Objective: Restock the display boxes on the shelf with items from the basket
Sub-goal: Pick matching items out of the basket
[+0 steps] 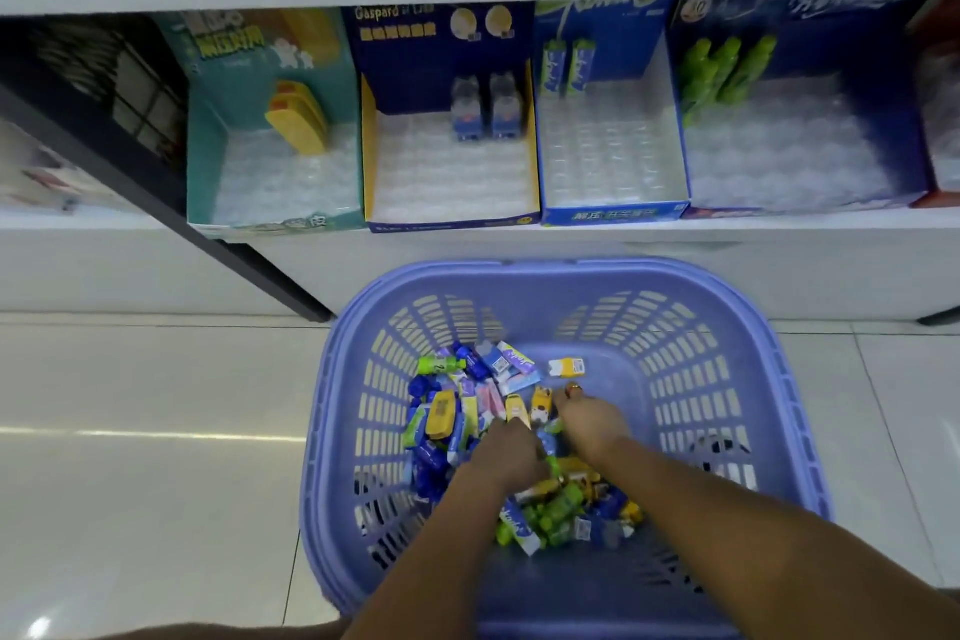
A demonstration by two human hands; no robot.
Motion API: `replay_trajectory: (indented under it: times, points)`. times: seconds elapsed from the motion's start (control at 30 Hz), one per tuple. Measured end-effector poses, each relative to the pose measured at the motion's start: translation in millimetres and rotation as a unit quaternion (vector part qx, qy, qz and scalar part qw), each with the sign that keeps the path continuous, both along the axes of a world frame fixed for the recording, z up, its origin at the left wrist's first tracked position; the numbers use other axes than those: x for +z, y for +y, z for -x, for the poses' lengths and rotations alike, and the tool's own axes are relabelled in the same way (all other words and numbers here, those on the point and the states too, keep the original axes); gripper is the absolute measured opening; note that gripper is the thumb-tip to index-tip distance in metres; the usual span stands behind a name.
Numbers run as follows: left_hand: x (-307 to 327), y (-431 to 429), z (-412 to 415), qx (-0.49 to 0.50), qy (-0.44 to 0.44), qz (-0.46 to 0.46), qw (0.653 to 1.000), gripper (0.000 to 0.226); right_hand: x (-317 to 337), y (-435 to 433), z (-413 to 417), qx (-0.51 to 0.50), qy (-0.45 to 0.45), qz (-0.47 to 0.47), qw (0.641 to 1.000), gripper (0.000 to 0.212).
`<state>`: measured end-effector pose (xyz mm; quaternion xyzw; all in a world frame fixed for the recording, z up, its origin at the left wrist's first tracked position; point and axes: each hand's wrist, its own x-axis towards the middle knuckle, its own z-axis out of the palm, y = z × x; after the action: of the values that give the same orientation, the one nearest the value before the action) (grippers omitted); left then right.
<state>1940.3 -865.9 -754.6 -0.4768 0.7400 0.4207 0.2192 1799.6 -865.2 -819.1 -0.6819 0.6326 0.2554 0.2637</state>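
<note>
Items (441,418) for restocking, glossy little packets and bottle shapes in blue, yellow and green, lie heaped in a lilac slotted plastic basket (701,379) on the tiled floor (130,405). The left hand (511,452) and right hand (592,418) dig in side by side; whether either has closed on anything cannot be told. Jumbled colours could send a wrong pick to the cardboard display boxes (613,213) on the white shelf (779,229) beyond, whose clear dimpled trays (447,172) stand nearly bare.

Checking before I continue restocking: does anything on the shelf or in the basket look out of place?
Nothing looks spilled or damaged. The yellow packs in the teal box lean to one side rather than standing straight. Items in the basket lie jumbled.
</note>
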Motion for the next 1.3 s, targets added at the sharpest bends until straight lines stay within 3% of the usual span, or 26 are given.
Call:
replay_trajectory:
  times: [0.2,0.3,0.4,0.53,0.63,0.7,0.77,0.87,0.93,1.03,1.17,1.23,1.3]
  points:
    - [-13.6,-3.4,2.9,0.075,0.012,0.007,0.997,0.023,7.9,-18.1,9.6,-0.099,-0.010,-0.021,0.995,0.035]
    - [-12.7,-10.8,11.1,0.114,0.046,0.055,0.991,0.062,31.1,-30.8,17.3,-0.139,-0.024,-0.072,0.987,0.031]
    - [-4.7,-18.7,20.7,0.080,0.077,0.091,0.990,0.073,67.5,-41.9,18.6,-0.107,-0.053,-0.038,0.992,0.013]
    - [18.9,-25.1,23.8,0.081,0.116,0.116,0.983,0.036,117.1,-48.7,22.0,-0.200,-0.219,0.015,0.955,0.015]
    - [51.1,-38.2,27.3,0.138,0.165,0.079,0.973,0.019,160.5,-54.6,29.4,-0.260,-0.316,0.031,0.912,0.016]
    - [80.3,-48.4,32.4,0.264,0.250,-0.009,0.931,0.018,193.0,-59.0,35.3,-0.291,-0.370,0.066,0.880,0.015]
    - [110.8,-57.0,31.8,0.370,0.344,-0.123,0.854,0.024,225.3,-63.9,40.0,-0.320,-0.433,0.124,0.833,0.015]
    - [147.4,-66.6,20.2,0.367,0.492,-0.289,0.734,0.028,264.5,-69.0,43.3,-0.352,-0.489,0.234,0.763,0.021]
    - [164.9,-70.1,14.1,0.342,0.551,-0.324,0.688,0.031,280.5,-72.3,43.6,-0.354,-0.491,0.279,0.745,0.022]
    - [179.2,-74.4,15.0,0.369,0.584,-0.270,0.671,0.026,291.9,-76.1,42.6,-0.338,-0.546,0.264,0.720,0.018]
    - [187.1,-82.5,15.5,0.400,0.587,-0.151,0.688,0.022,294.9,-90.1,46.3,-0.345,-0.593,0.265,0.678,0.018]
    - [190.4,-86.8,13.8,0.430,0.568,-0.110,0.693,0.022,294.2,-113.1,50.4,-0.344,-0.546,0.349,0.679,0.020]
    - [192.9,-88.9,12.4,0.450,0.545,-0.096,0.701,0.026,292.8,-143.7,52.0,-0.320,-0.462,0.431,0.706,0.021]
